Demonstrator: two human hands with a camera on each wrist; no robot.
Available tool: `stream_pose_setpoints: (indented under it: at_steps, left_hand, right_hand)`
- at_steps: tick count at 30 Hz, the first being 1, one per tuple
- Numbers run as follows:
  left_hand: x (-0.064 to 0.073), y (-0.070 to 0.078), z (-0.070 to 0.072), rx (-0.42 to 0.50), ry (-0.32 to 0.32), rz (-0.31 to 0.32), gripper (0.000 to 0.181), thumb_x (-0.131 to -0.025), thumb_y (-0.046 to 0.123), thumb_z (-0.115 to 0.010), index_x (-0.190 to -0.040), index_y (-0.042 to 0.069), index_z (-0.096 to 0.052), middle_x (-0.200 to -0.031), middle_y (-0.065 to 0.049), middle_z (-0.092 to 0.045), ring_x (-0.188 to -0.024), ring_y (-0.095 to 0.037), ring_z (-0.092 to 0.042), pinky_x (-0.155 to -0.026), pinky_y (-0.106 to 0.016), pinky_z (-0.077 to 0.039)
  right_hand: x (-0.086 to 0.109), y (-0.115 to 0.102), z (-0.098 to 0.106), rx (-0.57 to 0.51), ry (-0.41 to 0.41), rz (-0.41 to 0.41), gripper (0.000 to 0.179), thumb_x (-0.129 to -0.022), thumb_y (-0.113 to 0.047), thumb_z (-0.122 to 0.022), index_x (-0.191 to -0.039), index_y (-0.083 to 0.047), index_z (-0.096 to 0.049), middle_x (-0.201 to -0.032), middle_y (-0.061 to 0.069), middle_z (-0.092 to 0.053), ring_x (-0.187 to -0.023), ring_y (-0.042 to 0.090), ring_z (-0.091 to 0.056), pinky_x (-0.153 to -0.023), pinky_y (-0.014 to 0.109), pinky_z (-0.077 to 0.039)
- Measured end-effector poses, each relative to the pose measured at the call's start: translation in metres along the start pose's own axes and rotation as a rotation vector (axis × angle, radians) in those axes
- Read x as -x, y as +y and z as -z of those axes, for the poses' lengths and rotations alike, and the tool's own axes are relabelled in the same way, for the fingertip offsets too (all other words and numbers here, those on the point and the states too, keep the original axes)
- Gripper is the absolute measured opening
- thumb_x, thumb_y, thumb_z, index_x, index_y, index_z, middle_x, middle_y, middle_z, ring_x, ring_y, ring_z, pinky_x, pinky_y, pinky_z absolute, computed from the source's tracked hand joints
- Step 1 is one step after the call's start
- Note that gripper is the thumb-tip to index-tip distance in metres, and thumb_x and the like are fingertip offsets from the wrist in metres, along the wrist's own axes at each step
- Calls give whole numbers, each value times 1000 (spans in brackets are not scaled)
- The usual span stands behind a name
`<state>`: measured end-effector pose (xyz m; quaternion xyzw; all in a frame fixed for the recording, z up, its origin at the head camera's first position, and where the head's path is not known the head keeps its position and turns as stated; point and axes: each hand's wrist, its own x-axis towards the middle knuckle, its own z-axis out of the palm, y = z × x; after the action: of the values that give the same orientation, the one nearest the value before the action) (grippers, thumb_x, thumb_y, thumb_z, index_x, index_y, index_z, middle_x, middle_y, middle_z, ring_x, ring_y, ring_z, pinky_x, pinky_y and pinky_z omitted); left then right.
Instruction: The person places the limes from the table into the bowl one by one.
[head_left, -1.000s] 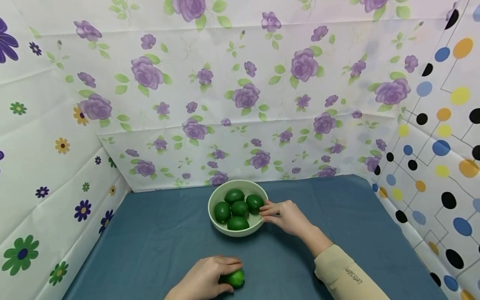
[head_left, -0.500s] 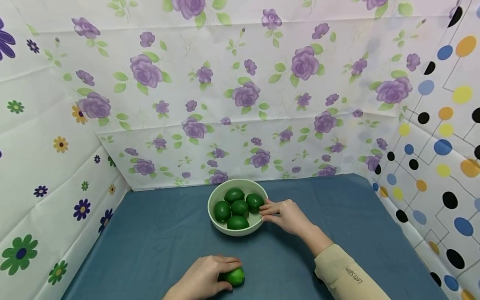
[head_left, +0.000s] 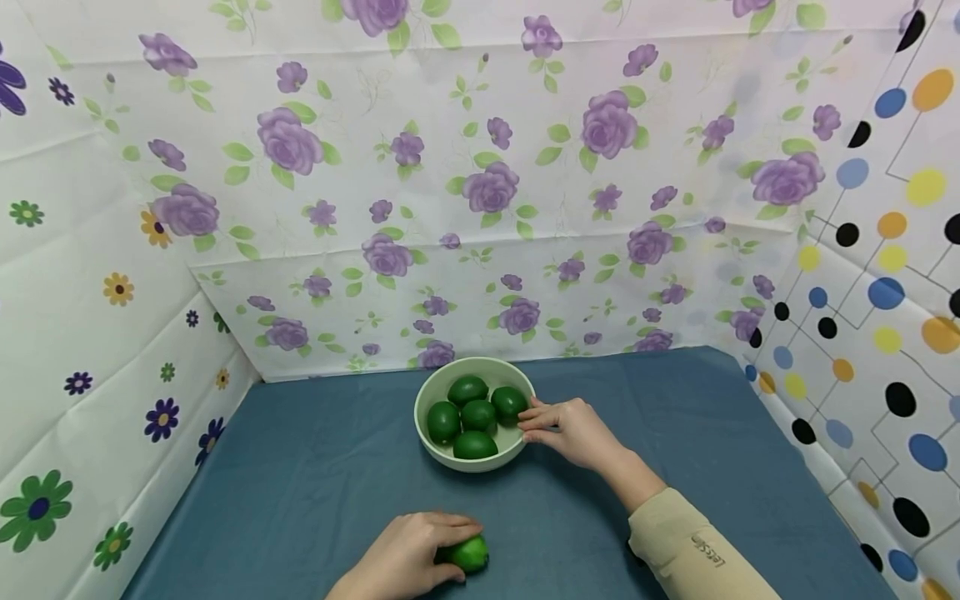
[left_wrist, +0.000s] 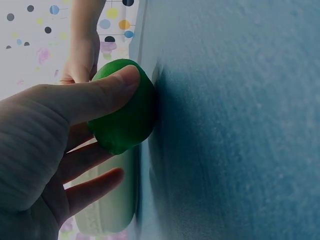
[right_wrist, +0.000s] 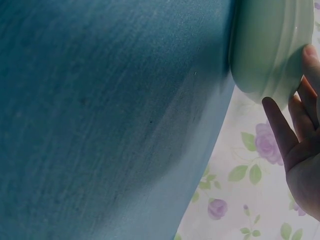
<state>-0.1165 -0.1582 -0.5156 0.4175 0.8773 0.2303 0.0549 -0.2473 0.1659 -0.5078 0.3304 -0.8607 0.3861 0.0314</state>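
Note:
My left hand (head_left: 412, 550) grips a bright green lime (head_left: 470, 553) low at the front of the table. In the left wrist view the thumb lies across the lime (left_wrist: 125, 120), which sits right at the blue cloth, and the little finger stands away from it. Farther back stands a pale green bowl (head_left: 471, 466) with several darker green limes (head_left: 476, 445) inside. My right hand (head_left: 576, 433) holds the bowl's right rim between thumb and fingers. The right wrist view shows these fingers against the bowl's side (right_wrist: 270, 45), with the limes hidden.
A blue cloth (head_left: 315, 467) covers the table. Behind it hangs a white sheet with purple roses (head_left: 491, 187). Flowered sheeting (head_left: 90, 333) closes off the left, and dotted sheeting (head_left: 855, 333) the right.
The head view has shifted very slightly. Both hands, the lime and the bowl stay in practically the same places.

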Motion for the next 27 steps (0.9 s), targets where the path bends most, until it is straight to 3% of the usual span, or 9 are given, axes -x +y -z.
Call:
stream_pose_setpoints:
  at_steps: [16,27]
  left_hand:
    - [0,0,1,14,2,9,57,-91,29,-89,-144,17,-71,-136,6,-72,-118,-8,-70,-90,-29,-64]
    - [1,0,6,-21,44,30,55,-92,32,-89,-143,18,-72,-137,8,-71,-119,-9,-70,-91,-32,-64]
  right_hand:
    - [0,0,0,7,-7,-9,27,-95,-26,-83,-118,-13,-85,-126,-2,-77,-139,31,-58,-105,48,-58]
    - [0,1,1,-3,-15,-19,27,-96,-26,-83,-119,-14,-85,-126,-2,-77,-141,30,-57,-107,47,-56]
